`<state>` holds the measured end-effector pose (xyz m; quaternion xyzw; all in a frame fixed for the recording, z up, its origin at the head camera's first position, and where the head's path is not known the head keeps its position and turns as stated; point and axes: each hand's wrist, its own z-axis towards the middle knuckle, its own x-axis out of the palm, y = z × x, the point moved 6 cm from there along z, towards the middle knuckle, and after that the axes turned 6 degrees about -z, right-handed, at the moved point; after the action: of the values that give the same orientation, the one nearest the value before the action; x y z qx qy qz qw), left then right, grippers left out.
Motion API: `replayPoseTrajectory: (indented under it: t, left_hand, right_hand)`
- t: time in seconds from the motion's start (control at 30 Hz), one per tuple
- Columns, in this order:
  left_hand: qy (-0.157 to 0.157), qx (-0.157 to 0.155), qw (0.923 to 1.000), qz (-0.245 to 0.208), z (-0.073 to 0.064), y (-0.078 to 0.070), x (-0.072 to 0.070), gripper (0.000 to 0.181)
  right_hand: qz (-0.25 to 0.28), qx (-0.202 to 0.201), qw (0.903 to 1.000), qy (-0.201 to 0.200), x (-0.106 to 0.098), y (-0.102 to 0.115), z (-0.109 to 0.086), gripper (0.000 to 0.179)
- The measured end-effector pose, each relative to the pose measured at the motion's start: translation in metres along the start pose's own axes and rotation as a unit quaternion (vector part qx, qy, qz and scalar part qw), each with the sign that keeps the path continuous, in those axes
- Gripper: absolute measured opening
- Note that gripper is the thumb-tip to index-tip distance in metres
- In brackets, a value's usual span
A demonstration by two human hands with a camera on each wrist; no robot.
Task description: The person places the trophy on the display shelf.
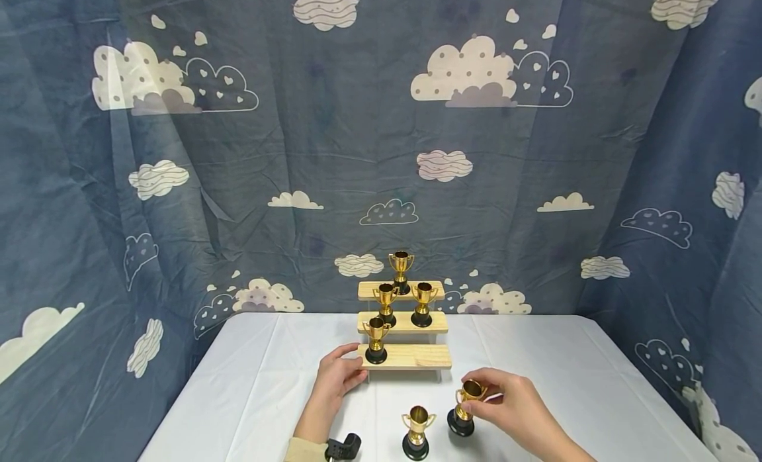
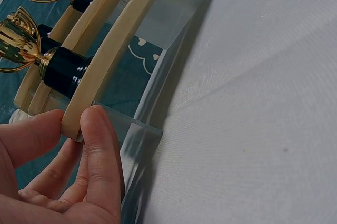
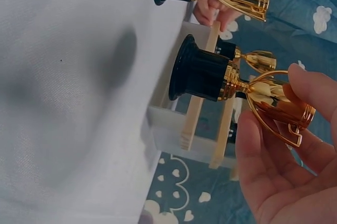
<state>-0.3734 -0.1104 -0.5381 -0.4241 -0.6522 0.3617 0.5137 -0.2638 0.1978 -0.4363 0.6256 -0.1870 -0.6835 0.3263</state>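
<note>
The right hand (image 1: 512,406) pinches a gold cup (image 1: 463,414) between thumb and fingers, at the near right of a stepped stand (image 1: 437,322); its base seems just off the table (image 1: 268,396). The left hand (image 1: 337,377) grips the near step (image 1: 417,357) at its left end, beside an upright cup (image 1: 376,336). Two cups (image 1: 424,300) stand on the middle step (image 1: 403,324), one cup (image 1: 401,263) on the far step (image 1: 370,291), another cup (image 1: 417,425) on the table, left of the held one.

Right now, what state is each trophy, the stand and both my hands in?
Held trophy: raised off the table
Right hand: pinching the held trophy
Left hand: gripping the lowest step
Stand: standing upright
Front trophy: upright on the table
Bottom-step trophy: upright
Middle-left trophy: upright
Middle-right trophy: upright
Top trophy: upright
</note>
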Motion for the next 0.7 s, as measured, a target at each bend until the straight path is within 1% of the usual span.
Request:
replayPoseTrajectory:
  t: [0.23,0.4,0.57,0.7]
  left_hand:
    - [0.002,0.003,1.0000,0.000,0.000,0.000,0.000,0.049]
    - [0.001,0.004,1.0000,0.003,0.000,-0.001,0.000,0.049]
    - [0.004,0.004,1.0000,0.004,-0.001,-0.001,-0.001,0.049]
    - [0.007,0.005,1.0000,0.004,0.000,0.000,-0.001,0.049]
  right_hand:
    - [-0.001,-0.011,0.9998,-0.016,-0.001,0.002,0.003,0.036]
    - [0.001,-0.009,0.9995,-0.029,-0.003,0.002,0.006,0.038]
    - [0.001,-0.006,0.9993,-0.037,-0.003,0.003,0.008,0.035]
    - [0.001,-0.012,0.9989,-0.044,-0.003,0.004,0.011,0.032]
